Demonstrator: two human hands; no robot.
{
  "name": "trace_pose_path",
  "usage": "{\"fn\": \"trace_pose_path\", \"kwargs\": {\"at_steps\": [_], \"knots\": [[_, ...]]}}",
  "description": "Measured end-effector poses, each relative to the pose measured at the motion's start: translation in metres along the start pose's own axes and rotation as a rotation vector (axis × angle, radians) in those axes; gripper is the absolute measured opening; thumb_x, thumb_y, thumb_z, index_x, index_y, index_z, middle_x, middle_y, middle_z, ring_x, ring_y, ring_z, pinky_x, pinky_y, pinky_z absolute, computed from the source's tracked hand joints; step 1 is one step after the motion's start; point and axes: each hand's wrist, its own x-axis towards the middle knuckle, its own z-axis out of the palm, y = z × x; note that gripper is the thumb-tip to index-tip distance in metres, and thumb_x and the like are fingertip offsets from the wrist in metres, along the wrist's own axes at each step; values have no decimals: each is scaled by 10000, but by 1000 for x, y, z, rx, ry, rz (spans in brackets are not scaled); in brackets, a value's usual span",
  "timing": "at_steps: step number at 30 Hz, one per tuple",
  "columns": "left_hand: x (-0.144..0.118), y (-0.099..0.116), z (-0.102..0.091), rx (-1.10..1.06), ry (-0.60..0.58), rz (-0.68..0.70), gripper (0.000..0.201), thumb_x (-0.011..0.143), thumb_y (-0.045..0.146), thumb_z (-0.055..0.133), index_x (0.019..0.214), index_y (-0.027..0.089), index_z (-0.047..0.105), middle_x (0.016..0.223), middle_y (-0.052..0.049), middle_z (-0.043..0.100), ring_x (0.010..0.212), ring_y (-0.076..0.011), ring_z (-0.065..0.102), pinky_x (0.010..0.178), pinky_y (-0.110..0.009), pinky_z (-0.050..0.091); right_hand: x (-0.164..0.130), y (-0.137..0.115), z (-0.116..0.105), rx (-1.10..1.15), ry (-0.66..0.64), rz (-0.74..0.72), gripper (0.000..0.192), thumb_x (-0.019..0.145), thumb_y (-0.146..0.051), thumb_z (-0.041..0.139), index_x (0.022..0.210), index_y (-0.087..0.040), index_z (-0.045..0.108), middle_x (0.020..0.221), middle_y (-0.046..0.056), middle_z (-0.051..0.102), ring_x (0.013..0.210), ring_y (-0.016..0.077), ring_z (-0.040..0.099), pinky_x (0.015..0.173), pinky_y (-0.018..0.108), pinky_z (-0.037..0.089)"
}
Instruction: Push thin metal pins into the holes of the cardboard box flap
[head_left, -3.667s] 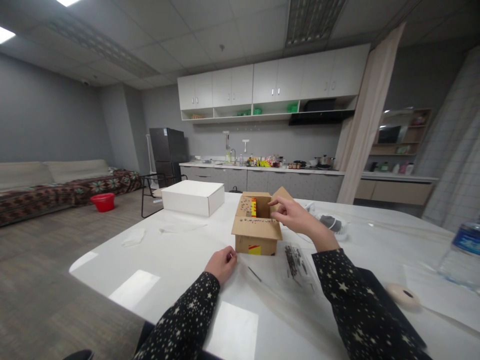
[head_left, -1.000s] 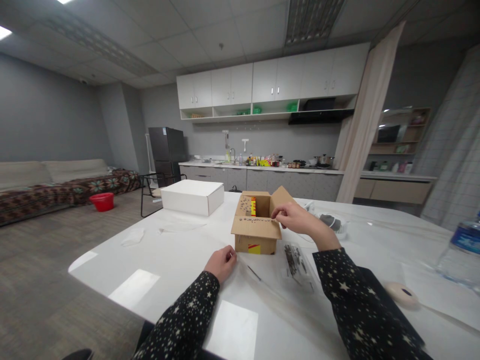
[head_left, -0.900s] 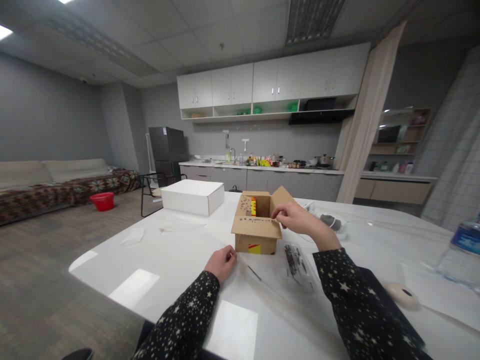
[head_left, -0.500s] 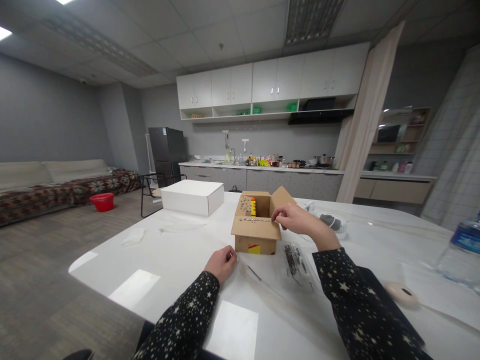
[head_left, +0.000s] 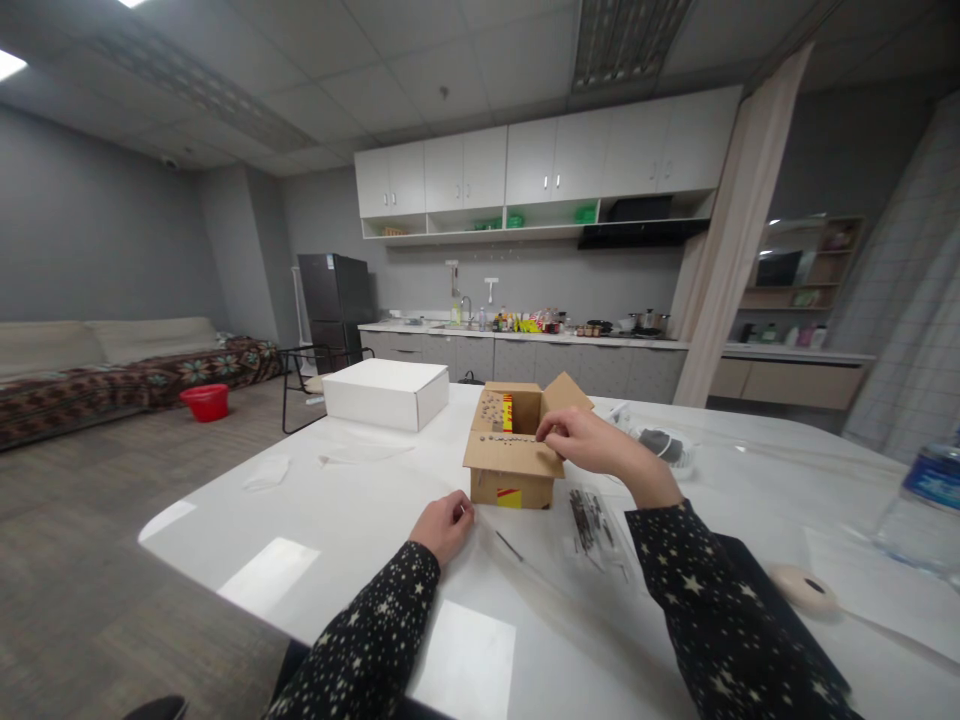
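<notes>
**Right hand at the near flap of the open carton**

Cardboard box (head_left: pixel 513 470) stands open on the white bench (head_left: pixel 360 505), straight ahead of me and a little beyond both hands. My right hand (head_left: pixel 581 443) is the nearer one by far: its fingertips are pinched together right at the near flap, where a row of small dark bits runs left to right along the flap's edge. The pinch looks closed on something tiny, but I cannot tell what, or whether it holds anything at all. That row's long axis lies across my view, so the hand meets it from the right end, wrist trailing back toward me.

My left hand (head_left: pixel 444 527) rests on the bench short of the box and to its left, fingers curled into a loose fist, touching nothing I can make out. Just beside it lies a thin dark pin (head_left: pixel 509 546); further right, under my right forearm, a clear bag of dark screws (head_left: pixel 592 520). A white box (head_left: pixel 386 393) sits well apart, behind and to the left.
</notes>
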Motion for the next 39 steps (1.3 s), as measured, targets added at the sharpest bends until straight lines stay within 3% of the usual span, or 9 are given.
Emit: {"fn": "trace_pose_path", "kwargs": {"at_steps": [8,15,20,31,39], "knots": [[2,1,0,-5,0,3,127,794,194,482,751,177,601,571,36,491,577,-116,438,593,-224,311,-12,-34,6,-32,-126,-114,233,761,-162,463,837,-156,684,725,39,663,640,132,547,559,219,351],[0,6,-4,-8,-9,7,129,801,197,480,761,175,601,590,28,522,586,-118,455,592,-227,310,-11,-52,43,-137,-312,-214,217,735,-152,469,765,-168,683,762,48,695,622,128,565,526,214,360],[0,2,-3,6,8,18,136,811,206,481,757,171,601,597,21,534,582,-118,452,587,-228,306,-8,-60,65,-212,-555,-92,187,674,-134,493,682,-121,679,560,62,654,456,130,556,438,207,391],[0,-2,-3,-3,5,12,117,802,173,493,754,170,600,589,29,518,582,-114,457,588,-221,303,9,-38,104,-322,-682,71,83,598,-115,570,573,-98,647,542,79,649,467,157,598,490,237,462],[-1,0,-3,9,-3,0,119,802,185,492,763,175,605,600,23,529,589,-118,460,594,-220,316,11,-38,108,-357,-744,137,117,573,-95,567,637,-82,663,657,115,700,527,165,628,511,244,473]]}}
